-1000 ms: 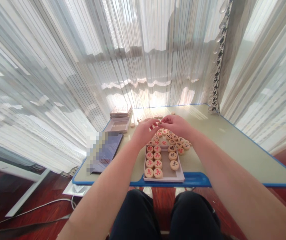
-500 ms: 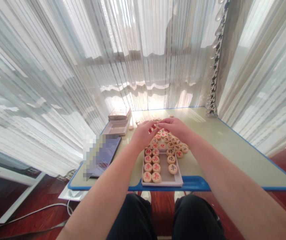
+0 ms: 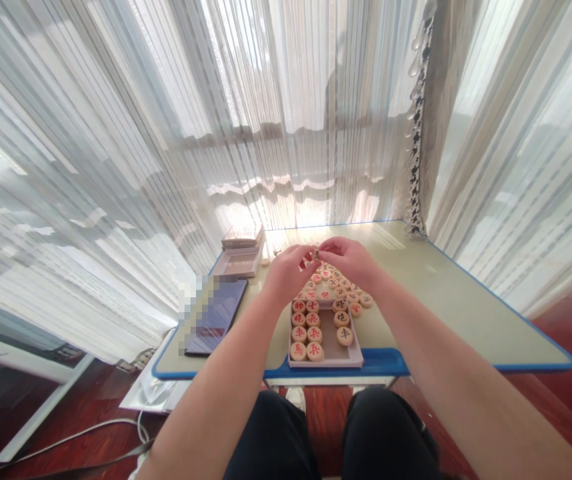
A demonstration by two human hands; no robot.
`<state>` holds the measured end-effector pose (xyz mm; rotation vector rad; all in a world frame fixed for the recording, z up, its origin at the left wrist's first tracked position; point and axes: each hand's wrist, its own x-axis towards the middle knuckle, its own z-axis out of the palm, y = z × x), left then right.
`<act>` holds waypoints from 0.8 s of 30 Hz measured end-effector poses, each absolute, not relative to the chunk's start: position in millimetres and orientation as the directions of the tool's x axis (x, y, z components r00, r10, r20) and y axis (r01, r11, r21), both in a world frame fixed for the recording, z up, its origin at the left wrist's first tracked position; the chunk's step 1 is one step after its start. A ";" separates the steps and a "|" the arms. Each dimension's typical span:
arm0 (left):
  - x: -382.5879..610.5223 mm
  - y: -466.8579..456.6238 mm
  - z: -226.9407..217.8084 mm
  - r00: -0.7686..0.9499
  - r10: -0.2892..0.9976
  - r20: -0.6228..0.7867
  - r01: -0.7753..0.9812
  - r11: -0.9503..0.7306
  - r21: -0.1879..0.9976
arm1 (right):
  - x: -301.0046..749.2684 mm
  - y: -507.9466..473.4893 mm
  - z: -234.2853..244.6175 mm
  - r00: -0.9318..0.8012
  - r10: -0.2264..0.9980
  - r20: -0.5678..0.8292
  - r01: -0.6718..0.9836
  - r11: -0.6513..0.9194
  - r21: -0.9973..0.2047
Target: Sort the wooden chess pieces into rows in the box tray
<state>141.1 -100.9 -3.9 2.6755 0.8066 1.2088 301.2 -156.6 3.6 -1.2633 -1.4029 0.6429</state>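
Note:
Between my two hands is a round Chinese chess piece (image 3: 317, 255) with a black character, held upright above the pile. My right hand (image 3: 349, 261) pinches it from the right, and my left hand (image 3: 290, 270) grips its left side with bent fingers. Beneath and beyond them lie several loose chess pieces (image 3: 341, 292) in red and black, partly hidden by the hands. Closer to me is a shallow box (image 3: 335, 362). Red pieces (image 3: 313, 335) fill two columns on its left, and a black column (image 3: 345, 336) of 3 stands on its right.
A tablet (image 3: 216, 317) lies at the table's left, partly blurred out. Behind it are an open shallow tray (image 3: 239, 262) and a flat box (image 3: 243, 235). The pale table (image 3: 446, 307) has a blue rim, and sheer curtains (image 3: 286, 100) hang behind it.
The held piece has turned so its black character faces me. Both hands stay close together over the pile. The view has shifted slightly; the box's contents look the same.

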 end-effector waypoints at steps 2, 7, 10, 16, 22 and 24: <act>139.8 -112.0 5.6 0.538 0.470 0.700 0.363 -0.878 0.311 | 295.2 -173.6 9.5 0.177 0.897 0.406 0.323 0.337 -0.884; 131.3 -162.6 23.3 0.625 0.363 0.691 0.171 -0.927 0.333 | 280.2 -234.2 3.7 0.347 0.847 0.402 0.164 0.367 -0.916; 116.3 -190.5 16.5 0.582 0.382 0.718 0.123 -0.914 0.387 | 279.8 -263.0 -14.8 0.394 0.825 0.405 0.222 0.342 -0.913; 93.9 -211.2 -11.0 0.400 0.497 0.770 0.228 -0.868 0.442 | 288.0 -284.9 -44.9 0.401 0.850 0.341 0.202 0.281 -0.938; 108.9 -249.2 -34.8 0.407 0.418 0.812 0.416 -0.876 0.242 | 273.5 -304.9 -56.7 0.379 0.850 0.367 0.251 0.287 -0.925; 113.0 -256.5 -45.9 0.391 0.410 0.824 0.460 -0.862 0.211 | 273.0 -307.7 -58.8 0.355 0.867 0.348 0.253 0.269 -0.929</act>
